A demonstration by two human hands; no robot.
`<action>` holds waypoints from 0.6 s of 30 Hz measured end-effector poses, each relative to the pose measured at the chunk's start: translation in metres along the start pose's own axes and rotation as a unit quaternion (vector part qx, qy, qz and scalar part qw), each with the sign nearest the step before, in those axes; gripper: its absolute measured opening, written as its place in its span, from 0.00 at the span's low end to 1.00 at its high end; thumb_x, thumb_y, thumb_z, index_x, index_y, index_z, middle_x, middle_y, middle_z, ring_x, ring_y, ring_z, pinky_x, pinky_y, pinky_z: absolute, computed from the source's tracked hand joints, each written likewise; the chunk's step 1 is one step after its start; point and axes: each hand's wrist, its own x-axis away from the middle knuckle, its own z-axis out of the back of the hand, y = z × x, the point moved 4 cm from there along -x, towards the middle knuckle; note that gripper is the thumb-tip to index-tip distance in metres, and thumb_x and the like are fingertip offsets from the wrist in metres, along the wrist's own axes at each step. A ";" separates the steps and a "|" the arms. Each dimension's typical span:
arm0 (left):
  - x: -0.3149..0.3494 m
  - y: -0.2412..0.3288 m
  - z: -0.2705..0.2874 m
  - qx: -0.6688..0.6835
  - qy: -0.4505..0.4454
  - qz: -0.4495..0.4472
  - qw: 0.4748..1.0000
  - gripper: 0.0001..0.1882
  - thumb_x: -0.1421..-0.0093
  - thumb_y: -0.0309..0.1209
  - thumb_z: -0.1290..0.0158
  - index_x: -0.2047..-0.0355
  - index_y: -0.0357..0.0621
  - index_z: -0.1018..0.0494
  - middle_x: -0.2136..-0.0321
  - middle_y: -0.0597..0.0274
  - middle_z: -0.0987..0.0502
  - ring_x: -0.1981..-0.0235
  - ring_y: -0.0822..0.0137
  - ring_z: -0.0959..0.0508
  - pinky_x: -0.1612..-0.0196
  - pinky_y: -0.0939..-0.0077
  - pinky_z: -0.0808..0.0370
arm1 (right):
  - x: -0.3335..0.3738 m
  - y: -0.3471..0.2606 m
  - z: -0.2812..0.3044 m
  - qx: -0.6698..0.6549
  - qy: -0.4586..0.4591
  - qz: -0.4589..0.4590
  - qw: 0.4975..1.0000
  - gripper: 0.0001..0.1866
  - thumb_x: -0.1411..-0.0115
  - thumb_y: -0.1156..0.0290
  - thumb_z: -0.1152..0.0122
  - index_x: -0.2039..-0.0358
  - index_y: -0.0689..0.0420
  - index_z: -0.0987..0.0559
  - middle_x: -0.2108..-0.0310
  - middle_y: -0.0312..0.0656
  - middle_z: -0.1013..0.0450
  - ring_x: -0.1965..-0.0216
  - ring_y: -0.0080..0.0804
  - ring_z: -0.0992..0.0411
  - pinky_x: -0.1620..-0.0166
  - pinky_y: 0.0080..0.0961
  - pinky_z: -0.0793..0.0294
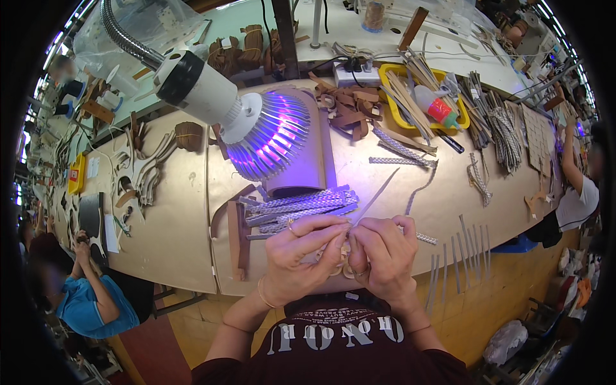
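Observation:
Close to the table's front edge, my left hand (301,250) and my right hand (385,253) meet, fingertips pinched together. Between them is a thin grey strip (377,196), its narrow end pointing up and to the right; the part inside the fingers is hidden. Just beyond my left hand lies a bundle of grey-and-white braided straps (301,208). A purple-lit lamp (273,135) with a finned head hangs over a curved brown form (314,138) behind that bundle. Small pale pieces (346,266) show partly below my fingers.
Several thin grey strips (459,250) lie along the front edge at right. A yellow tray (391,96) holds strips and a red-labelled bottle (436,109). Brown leather strips (350,106) lie beside it. Another person in blue (106,305) sits at left; one in white (577,202) is at right.

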 end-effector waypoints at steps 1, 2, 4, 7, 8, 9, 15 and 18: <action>0.000 0.000 0.000 -0.004 0.000 -0.005 1.000 0.09 0.46 0.17 0.41 0.64 0.35 0.19 0.64 0.54 0.18 0.64 0.65 0.18 0.58 0.75 0.22 | 0.001 0.000 0.000 -0.001 -0.001 -0.002 1.000 0.07 0.47 0.76 0.37 0.67 0.57 0.24 0.69 0.37 0.25 0.70 0.31 0.27 0.63 0.33 0.36; 0.000 -0.001 0.000 -0.006 0.000 -0.006 1.000 0.08 0.46 0.17 0.41 0.64 0.35 0.19 0.65 0.54 0.18 0.64 0.65 0.18 0.58 0.75 0.22 | 0.001 0.001 -0.001 -0.002 -0.007 -0.007 1.000 0.07 0.47 0.76 0.37 0.67 0.56 0.24 0.69 0.37 0.25 0.70 0.32 0.27 0.63 0.33 0.36; 0.000 -0.003 -0.001 -0.004 0.002 -0.004 1.000 0.07 0.45 0.18 0.42 0.65 0.34 0.19 0.65 0.54 0.18 0.64 0.66 0.18 0.59 0.75 0.22 | 0.002 0.004 -0.002 -0.020 -0.014 -0.002 1.000 0.09 0.49 0.74 0.37 0.65 0.55 0.23 0.67 0.35 0.25 0.69 0.30 0.26 0.61 0.32 0.35; -0.002 -0.013 -0.001 0.040 -0.001 0.021 0.999 0.05 0.43 0.19 0.43 0.66 0.33 0.20 0.64 0.54 0.18 0.66 0.68 0.18 0.60 0.76 0.22 | 0.004 0.009 0.001 -0.093 -0.036 -0.007 0.995 0.11 0.48 0.70 0.35 0.64 0.54 0.24 0.65 0.35 0.24 0.67 0.29 0.26 0.61 0.31 0.34; -0.005 -0.019 0.001 0.075 -0.005 0.040 0.996 0.05 0.42 0.20 0.43 0.66 0.33 0.20 0.63 0.54 0.18 0.66 0.69 0.19 0.61 0.77 0.22 | 0.005 0.011 0.002 -0.127 -0.047 -0.012 0.991 0.11 0.48 0.68 0.34 0.64 0.55 0.24 0.64 0.35 0.24 0.66 0.29 0.26 0.61 0.31 0.34; -0.006 -0.024 0.003 0.109 -0.011 0.055 0.992 0.05 0.41 0.21 0.44 0.65 0.33 0.20 0.63 0.55 0.18 0.65 0.70 0.19 0.61 0.78 0.22 | 0.005 0.014 0.005 -0.176 -0.036 -0.024 0.983 0.13 0.48 0.66 0.33 0.63 0.54 0.23 0.64 0.35 0.24 0.65 0.30 0.26 0.61 0.31 0.34; 0.003 -0.039 0.000 0.383 -0.108 0.221 0.890 0.07 0.34 0.23 0.49 0.62 0.32 0.22 0.63 0.58 0.20 0.69 0.73 0.23 0.64 0.78 0.24 | 0.003 0.026 0.003 -0.208 -0.004 -0.065 0.976 0.20 0.48 0.60 0.29 0.55 0.52 0.19 0.60 0.37 0.24 0.60 0.32 0.27 0.58 0.31 0.32; 0.008 -0.041 -0.010 0.375 -0.130 0.238 0.886 0.08 0.34 0.25 0.49 0.63 0.32 0.22 0.64 0.58 0.20 0.71 0.75 0.24 0.66 0.79 0.25 | 0.002 0.027 0.004 -0.225 -0.033 -0.015 0.974 0.17 0.47 0.63 0.29 0.57 0.51 0.18 0.58 0.39 0.25 0.58 0.35 0.28 0.55 0.32 0.31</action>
